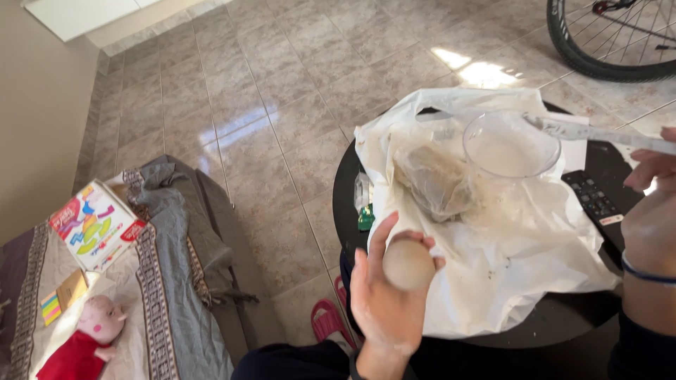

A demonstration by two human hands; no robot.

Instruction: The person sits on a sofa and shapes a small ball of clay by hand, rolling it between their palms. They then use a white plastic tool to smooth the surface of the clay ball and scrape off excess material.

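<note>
Tan clay, rolled into a smooth ball [408, 264], sits up in the left hand [384, 295], palm turned upward, fingers curled loosely around it with the thumb resting on its right side. The ball hovers just off the near left edge of the round black bench [343, 186]. Over at the right edge, the right hand [651, 211] is only partly in frame, fingers closed around the handle of a clay-smeared knife [598, 132], whose blade reaches left across the rim of a clear glass bowl [510, 144]. The bowl stands far on a crumpled white plastic sheet [521, 246] covering most of the bench. Just left of the bowl lies a grey lump of clay in a clear bag [433, 179]. A black remote control [597, 200] lies to the right of the sheet, near the right wrist. On the far right floor, a bicycle wheel [612, 42]. To the left, a couch with a grey throw [169, 239], a colourful box [95, 225] and a pink plush toy [84, 338].
</note>
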